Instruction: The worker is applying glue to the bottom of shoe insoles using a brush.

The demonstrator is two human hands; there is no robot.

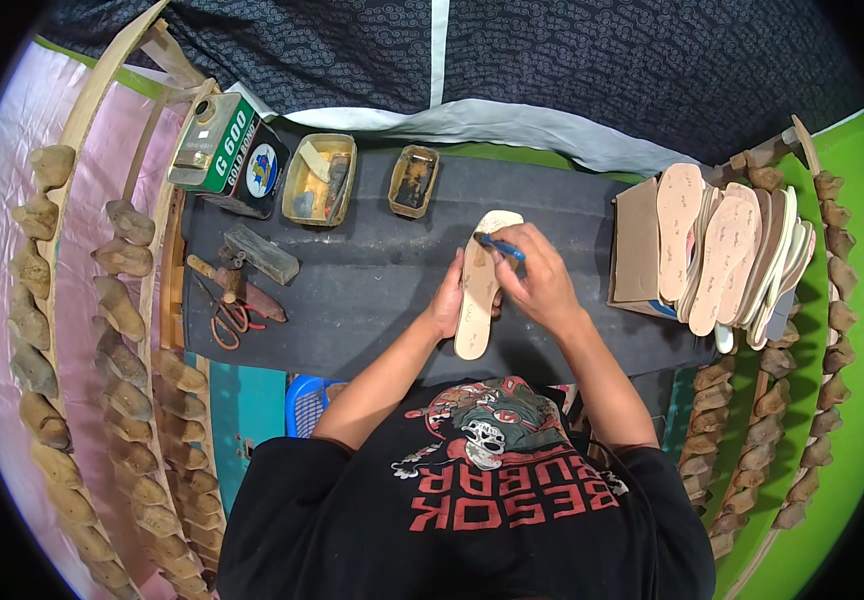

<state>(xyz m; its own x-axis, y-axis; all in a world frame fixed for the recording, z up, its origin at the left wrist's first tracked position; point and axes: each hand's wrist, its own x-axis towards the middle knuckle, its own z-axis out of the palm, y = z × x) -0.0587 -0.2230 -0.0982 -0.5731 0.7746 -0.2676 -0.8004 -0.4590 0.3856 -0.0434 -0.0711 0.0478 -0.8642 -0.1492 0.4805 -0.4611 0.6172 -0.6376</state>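
Observation:
A pale tan shoe insole is held upright-lengthwise over the middle of the dark work table. My left hand grips its left edge, with the fingers partly hidden beneath it. My right hand is closed around a blue pen, whose tip meets or hovers just above the insole's upper part; I cannot tell which. Small marks show on the insole's face, along with a darker brown patch near the pen.
At the right, many insoles lean in a cardboard box. Back left are a metal can and two grimy trays. A grey block, hammer and red-handled scissors lie left. Racks of wooden shoe lasts flank the table.

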